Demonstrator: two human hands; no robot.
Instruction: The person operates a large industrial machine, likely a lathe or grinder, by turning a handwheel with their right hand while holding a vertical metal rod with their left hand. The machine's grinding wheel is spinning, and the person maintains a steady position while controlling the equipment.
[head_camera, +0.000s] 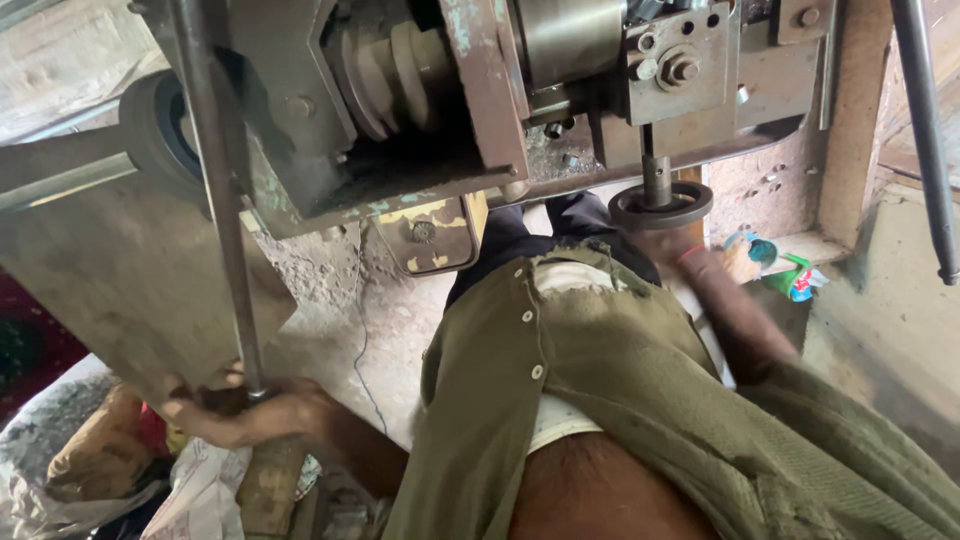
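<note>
My left hand (245, 412) is closed around the lower end of a long steel lever rod (215, 190) that rises to the top of a worn metal press machine (440, 110). My right hand (672, 243) reaches up under the machine's vertical spindle (655, 175) and touches the underside of a dark round ring (662, 208) seated on it. The fingers are partly hidden by the ring, so the grip on it is unclear. My olive shirt (620, 390) fills the lower middle of the view.
A second steel rod (925, 140) hangs at the right edge. Colourful packets (785, 272) lie on a ledge right of the spindle. A sack and rags (90, 460) lie at the lower left. A thin wire (362, 330) runs down the concrete floor.
</note>
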